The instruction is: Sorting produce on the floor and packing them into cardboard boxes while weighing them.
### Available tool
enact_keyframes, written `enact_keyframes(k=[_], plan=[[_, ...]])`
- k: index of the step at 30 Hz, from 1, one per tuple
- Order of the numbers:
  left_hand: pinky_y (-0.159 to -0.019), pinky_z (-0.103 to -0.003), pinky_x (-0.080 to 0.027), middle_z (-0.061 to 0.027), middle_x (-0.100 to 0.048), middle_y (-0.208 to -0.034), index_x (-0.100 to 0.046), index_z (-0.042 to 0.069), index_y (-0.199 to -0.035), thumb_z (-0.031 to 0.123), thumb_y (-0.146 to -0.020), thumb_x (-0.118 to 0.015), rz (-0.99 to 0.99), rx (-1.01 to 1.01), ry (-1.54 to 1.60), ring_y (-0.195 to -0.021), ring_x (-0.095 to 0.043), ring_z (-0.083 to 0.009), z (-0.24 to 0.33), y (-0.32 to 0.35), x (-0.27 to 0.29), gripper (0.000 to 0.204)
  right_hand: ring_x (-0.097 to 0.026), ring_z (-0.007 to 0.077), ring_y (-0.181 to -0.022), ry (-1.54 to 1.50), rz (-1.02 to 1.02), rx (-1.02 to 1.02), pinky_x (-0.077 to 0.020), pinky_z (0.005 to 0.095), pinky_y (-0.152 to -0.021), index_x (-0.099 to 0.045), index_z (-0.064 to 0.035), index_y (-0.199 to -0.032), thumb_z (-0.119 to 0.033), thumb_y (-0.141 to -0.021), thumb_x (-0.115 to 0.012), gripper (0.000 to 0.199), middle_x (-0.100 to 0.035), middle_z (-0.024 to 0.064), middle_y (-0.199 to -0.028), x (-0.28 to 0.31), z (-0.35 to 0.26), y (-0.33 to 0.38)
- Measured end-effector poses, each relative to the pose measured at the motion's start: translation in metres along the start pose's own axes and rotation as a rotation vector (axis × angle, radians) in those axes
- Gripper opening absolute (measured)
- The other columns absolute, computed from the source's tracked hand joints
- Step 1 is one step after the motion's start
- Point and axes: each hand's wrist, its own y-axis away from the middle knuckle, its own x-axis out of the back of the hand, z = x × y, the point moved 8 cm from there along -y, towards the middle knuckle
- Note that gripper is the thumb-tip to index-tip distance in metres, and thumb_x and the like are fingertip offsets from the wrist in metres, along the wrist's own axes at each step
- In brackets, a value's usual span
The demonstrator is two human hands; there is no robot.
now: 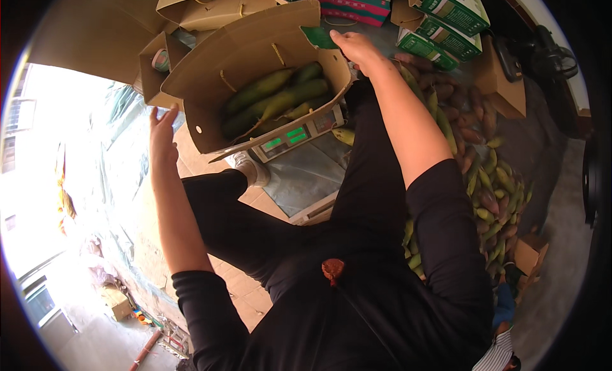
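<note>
In front of me an open cardboard box [191, 84] holds several long, dark green, gourd-like vegetables [274, 93]. It rests on a scale with a lit green display [296, 135]. My right hand [358, 51] pinches the green-printed flap at the box's far right corner, thumb on top. On the left, my left hand [164, 136] is raised with its fingers apart beside the near left edge of the box. Its fingertips come close to the cardboard; whether they touch it I cannot tell. Cord loops hang on the raised far flap.
A heap of long green and purplish vegetables [494, 192] covers the floor at right. Green printed boxes [440, 39] stand at the far right, and another open carton [217, 10] lies beyond mine. Plastic sheeting [127, 154] spreads at left. Another person's striped sleeve [498, 355] shows lower right.
</note>
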Motion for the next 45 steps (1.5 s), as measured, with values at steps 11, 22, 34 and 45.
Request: enact_keyframes(k=[11, 22, 34, 45], plan=[[-0.094, -0.051, -0.039, -0.0139, -0.061, -0.109, -0.050, 0.001, -0.124, 0.030, -0.085, -0.065, -0.414, 0.089, -0.469, -0.108, -0.054, -0.0296, -0.022, -0.011, -0.030, 0.052, -0.058, 0.0240, -0.091, -0.298, -0.016, 0.096, -0.0433, 0.0366, -0.085, -0.059, 0.0039, -0.110, -0.050, -0.091, -0.051, 0.058, -0.065, 0.0145, -0.095, -0.022, 0.032, -0.016], [-0.093, -0.071, -0.029, -0.0105, -0.061, -0.114, -0.051, 0.007, -0.123, 0.037, -0.087, -0.061, -0.427, 0.233, -0.493, -0.121, -0.047, -0.0351, -0.058, -0.029, -0.019, 0.048, -0.057, 0.0207, -0.102, -0.145, -0.034, 0.110, -0.0421, 0.0336, -0.091, -0.056, 0.0018, -0.118, -0.050, -0.094, -0.046, 0.057, -0.062, 0.0119, -0.110, -0.018, 0.015, 0.000], [-0.077, -0.034, -0.040, -0.0057, -0.059, -0.082, -0.058, 0.003, -0.098, 0.030, -0.084, -0.066, -0.377, 0.102, -0.298, -0.080, -0.052, -0.0174, -0.044, -0.032, -0.027, 0.031, -0.058, 0.0174, -0.087, -0.206, 0.081, 0.162, -0.0436, 0.0337, -0.084, -0.056, 0.0042, -0.114, -0.050, -0.093, -0.049, 0.059, -0.062, 0.0115, -0.102, -0.018, 0.003, 0.009], [-0.057, -0.032, -0.047, -0.0048, -0.056, -0.067, -0.059, 0.004, -0.095, 0.040, -0.085, -0.067, -0.200, 0.014, 0.195, -0.059, -0.055, -0.0163, -0.022, -0.065, 0.061, 0.039, -0.059, 0.0092, -0.071, -0.419, -0.164, 0.346, -0.0456, 0.0261, -0.068, -0.066, -0.0042, -0.102, -0.049, -0.095, -0.046, 0.049, -0.065, 0.0009, -0.088, -0.055, -0.097, 0.040]])
